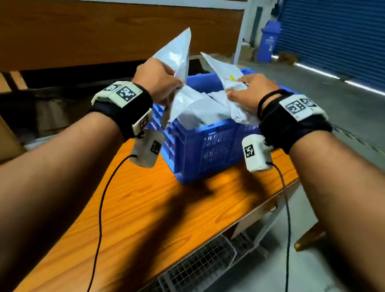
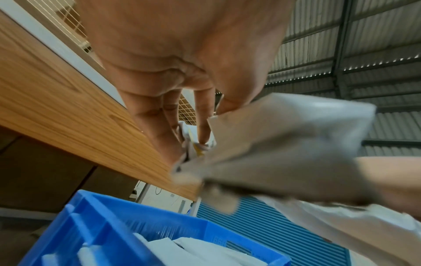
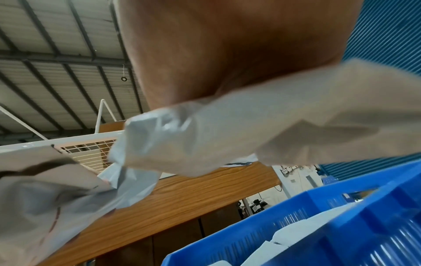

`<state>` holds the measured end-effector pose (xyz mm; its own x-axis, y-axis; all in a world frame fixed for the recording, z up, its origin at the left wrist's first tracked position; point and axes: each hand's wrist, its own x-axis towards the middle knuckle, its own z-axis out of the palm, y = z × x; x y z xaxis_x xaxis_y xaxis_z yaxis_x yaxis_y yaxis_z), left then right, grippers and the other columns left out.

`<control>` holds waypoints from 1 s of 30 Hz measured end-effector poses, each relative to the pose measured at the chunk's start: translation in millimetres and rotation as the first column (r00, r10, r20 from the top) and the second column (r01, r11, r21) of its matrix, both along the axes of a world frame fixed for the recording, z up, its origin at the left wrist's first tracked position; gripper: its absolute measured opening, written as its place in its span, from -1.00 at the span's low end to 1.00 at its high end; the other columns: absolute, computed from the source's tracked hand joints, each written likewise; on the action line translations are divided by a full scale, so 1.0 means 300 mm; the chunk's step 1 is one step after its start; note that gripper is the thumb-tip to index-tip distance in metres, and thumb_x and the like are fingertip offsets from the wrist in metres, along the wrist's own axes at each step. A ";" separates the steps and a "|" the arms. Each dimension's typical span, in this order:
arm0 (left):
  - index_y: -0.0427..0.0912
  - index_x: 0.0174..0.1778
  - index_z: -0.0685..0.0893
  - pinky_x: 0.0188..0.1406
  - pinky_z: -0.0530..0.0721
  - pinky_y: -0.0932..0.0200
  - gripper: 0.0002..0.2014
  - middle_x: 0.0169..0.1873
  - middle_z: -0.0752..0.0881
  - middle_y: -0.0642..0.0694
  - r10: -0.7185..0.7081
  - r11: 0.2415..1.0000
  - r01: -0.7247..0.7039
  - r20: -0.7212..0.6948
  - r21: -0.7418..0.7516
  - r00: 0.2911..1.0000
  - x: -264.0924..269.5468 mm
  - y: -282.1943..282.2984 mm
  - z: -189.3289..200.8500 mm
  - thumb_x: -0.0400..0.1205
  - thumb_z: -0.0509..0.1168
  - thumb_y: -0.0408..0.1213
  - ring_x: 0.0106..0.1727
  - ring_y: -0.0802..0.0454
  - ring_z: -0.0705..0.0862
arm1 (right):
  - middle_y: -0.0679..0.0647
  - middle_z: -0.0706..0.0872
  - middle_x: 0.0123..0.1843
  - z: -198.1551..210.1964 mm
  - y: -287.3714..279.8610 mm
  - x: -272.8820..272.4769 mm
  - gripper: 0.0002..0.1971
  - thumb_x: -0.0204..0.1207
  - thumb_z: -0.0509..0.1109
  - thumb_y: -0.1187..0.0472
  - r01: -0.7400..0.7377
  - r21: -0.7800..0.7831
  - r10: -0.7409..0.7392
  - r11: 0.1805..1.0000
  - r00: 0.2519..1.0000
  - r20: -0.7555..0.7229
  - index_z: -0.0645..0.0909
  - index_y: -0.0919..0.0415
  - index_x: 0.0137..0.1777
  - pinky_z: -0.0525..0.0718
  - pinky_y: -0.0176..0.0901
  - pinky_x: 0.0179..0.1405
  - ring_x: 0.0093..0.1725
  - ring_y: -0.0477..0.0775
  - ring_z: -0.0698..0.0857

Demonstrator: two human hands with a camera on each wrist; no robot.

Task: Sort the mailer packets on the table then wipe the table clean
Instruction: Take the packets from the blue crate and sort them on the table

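Warehouse floor and a blue roller shutter (image 1: 358, 33) lie behind an orange wooden desk (image 1: 141, 213). On the desk stands a blue crate (image 1: 205, 152) holding white mailer packets (image 1: 202, 109). Above the crate, the left hand (image 1: 157, 79) has its grip pinched on one upright mailer packet (image 1: 175, 53), thumb against fingers. The right hand (image 1: 252, 92) has its grip curled round a second crumpled packet (image 1: 222, 71) over the crate's right side. A blue bin (image 1: 268, 42) stands far back by the shutter.
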<state>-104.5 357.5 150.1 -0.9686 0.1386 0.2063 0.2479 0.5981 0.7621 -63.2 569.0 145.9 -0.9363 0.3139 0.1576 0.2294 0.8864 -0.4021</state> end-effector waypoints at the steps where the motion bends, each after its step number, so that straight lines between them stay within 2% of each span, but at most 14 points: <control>1: -0.14 -0.46 0.65 -0.45 0.75 0.22 -0.76 -0.40 0.73 -0.07 -0.007 1.000 0.007 0.012 0.005 1.000 -0.035 0.032 0.006 0.53 0.44 -0.23 -0.41 0.03 0.72 | 0.17 0.64 0.38 0.017 0.026 -0.035 -0.50 0.50 0.42 -0.07 -0.006 0.033 0.006 0.999 1.000 0.016 0.59 0.06 0.41 0.53 -0.10 0.24 0.35 0.24 0.60; 4: -0.14 -0.50 0.62 -0.69 0.59 0.36 -0.72 -0.48 0.65 -0.06 -0.036 0.998 0.036 -0.007 -0.053 0.999 -0.152 0.119 0.025 0.54 0.43 -0.23 -0.50 0.06 0.64 | 0.19 0.69 0.29 0.068 0.109 -0.146 -0.57 0.49 0.45 -0.05 -0.033 0.131 0.023 0.991 0.997 0.072 0.65 0.10 0.32 0.56 -0.11 0.14 0.26 0.24 0.64; 8: -0.27 -0.19 0.77 -0.64 0.67 0.27 -0.83 -0.27 0.77 -0.14 -0.047 0.991 0.054 0.057 -0.125 0.997 -0.323 0.240 0.050 0.53 0.43 -0.21 -0.39 -0.04 0.74 | 0.18 0.65 0.36 0.118 0.213 -0.313 -0.45 0.44 0.46 -0.13 -0.025 0.254 -0.020 0.967 0.984 0.176 0.61 0.14 0.37 0.58 -0.03 0.28 0.30 0.24 0.62; 10: -0.33 -0.09 0.77 -0.35 0.79 0.11 -0.76 -0.18 0.80 -0.18 -0.065 0.982 0.079 0.087 -0.173 0.994 -0.391 0.307 0.053 0.52 0.44 -0.19 -0.25 -0.12 0.80 | 0.18 0.62 0.40 0.120 0.257 -0.403 -0.38 0.43 0.45 -0.17 -0.053 0.313 -0.021 0.948 0.974 0.227 0.57 0.15 0.42 0.56 -0.03 0.30 0.33 0.24 0.60; 12: -0.36 0.00 0.76 -0.03 0.78 -0.06 -0.69 -0.07 0.80 -0.25 -0.073 0.970 0.090 0.082 -0.227 0.994 -0.438 0.368 0.041 0.51 0.44 -0.17 -0.06 -0.19 0.79 | 0.18 0.63 0.39 0.098 0.299 -0.481 -0.40 0.46 0.46 -0.13 -0.110 0.348 0.007 0.931 0.959 0.283 0.56 0.19 0.42 0.52 -0.08 0.23 0.32 0.24 0.61; 14: -0.39 0.05 0.74 0.05 0.76 -0.11 -0.69 -0.02 0.79 -0.28 -0.081 0.954 0.111 0.116 -0.280 0.990 -0.470 0.420 0.017 0.52 0.42 -0.22 0.01 -0.23 0.78 | 0.19 0.64 0.37 0.067 0.325 -0.537 -0.45 0.50 0.44 -0.08 -0.159 0.365 0.028 0.917 0.940 0.340 0.57 0.20 0.41 0.51 -0.10 0.19 0.31 0.24 0.61; 16: -0.37 0.01 0.74 0.06 0.76 -0.13 -0.78 0.00 0.79 -0.32 -0.084 0.927 0.136 0.158 -0.349 0.984 -0.478 0.462 0.005 0.51 0.40 -0.33 0.01 -0.26 0.78 | 0.20 0.67 0.31 0.053 0.338 -0.581 -0.48 0.50 0.43 -0.10 -0.207 0.406 0.039 0.890 0.922 0.385 0.61 0.21 0.36 0.54 -0.06 0.20 0.25 0.25 0.64; 18: -0.27 -0.24 0.62 0.10 0.74 -0.16 -0.95 0.04 0.76 -0.36 -0.096 0.880 0.175 0.197 -0.442 0.976 -0.486 0.494 -0.010 0.51 0.36 -0.45 0.04 -0.29 0.77 | 0.20 0.73 0.19 0.038 0.356 -0.631 -0.54 0.47 0.44 -0.10 -0.255 0.412 0.060 0.875 0.901 0.430 0.67 0.20 0.24 0.62 -0.02 0.19 0.14 0.25 0.68; 20: -0.16 -0.38 0.44 0.20 0.68 -0.13 -0.76 0.12 0.72 -0.37 -0.099 0.836 0.190 0.199 -0.515 0.975 -0.482 0.528 -0.025 0.54 0.31 -0.47 0.15 -0.32 0.72 | 0.19 0.75 0.12 0.020 0.363 -0.667 -0.60 0.44 0.45 -0.07 -0.307 0.435 0.085 0.847 0.884 0.459 0.70 0.18 0.17 0.65 -0.01 0.18 0.10 0.24 0.70; 24: -0.14 -0.43 0.48 0.13 0.68 -0.01 -0.75 0.09 0.75 -0.29 -0.039 0.713 0.198 0.243 -0.673 0.969 -0.525 0.590 -0.085 0.55 0.32 -0.40 0.12 -0.23 0.73 | 0.19 0.71 0.25 -0.049 0.389 -0.726 -0.55 0.49 0.40 -0.09 -0.444 0.481 0.127 0.756 0.820 0.558 0.66 0.20 0.25 0.57 -0.01 0.30 0.23 0.23 0.66; 26: -0.25 -0.25 0.65 0.16 0.69 -0.01 -0.91 0.09 0.76 -0.28 0.001 0.715 0.208 0.298 -0.668 0.955 -0.553 0.603 -0.107 0.57 0.32 -0.38 0.12 -0.22 0.74 | 0.18 0.71 0.26 -0.080 0.396 -0.745 -0.48 0.51 0.34 -0.20 -0.507 0.451 0.155 0.735 0.773 0.615 0.67 0.20 0.25 0.54 -0.01 0.32 0.23 0.23 0.66; 28: -0.38 0.11 0.71 0.15 0.68 0.06 -0.78 0.16 0.73 -0.29 0.044 0.740 0.205 0.349 -0.641 0.936 -0.581 0.614 -0.130 0.62 0.29 -0.35 0.18 -0.21 0.72 | 0.16 0.71 0.23 -0.091 0.412 -0.746 -0.40 0.61 0.16 -0.28 -0.569 0.390 0.171 0.724 0.696 0.698 0.65 0.22 0.28 0.51 -0.13 0.21 0.19 0.20 0.66; 29: -0.39 0.15 0.70 0.10 0.68 0.09 -0.75 0.15 0.74 -0.28 0.063 0.752 0.202 0.374 -0.628 0.925 -0.589 0.616 -0.135 0.63 0.29 -0.34 0.16 -0.19 0.73 | 0.16 0.71 0.11 -0.081 0.420 -0.744 -0.38 0.66 0.05 -0.28 -0.579 0.371 0.169 0.726 0.673 0.720 0.68 0.24 0.21 0.48 -0.20 0.04 0.03 0.14 0.67; 30: -0.36 0.09 0.73 0.04 0.71 0.11 -0.78 0.10 0.77 -0.26 0.076 0.764 0.203 0.397 -0.613 0.915 -0.597 0.618 -0.141 0.62 0.30 -0.32 0.06 -0.17 0.77 | 0.16 0.68 -0.02 -0.064 0.432 -0.742 -0.37 0.70 -0.04 -0.25 -0.582 0.350 0.191 0.734 0.672 0.716 0.70 0.24 0.05 0.45 -0.21 -0.12 -0.18 0.06 0.63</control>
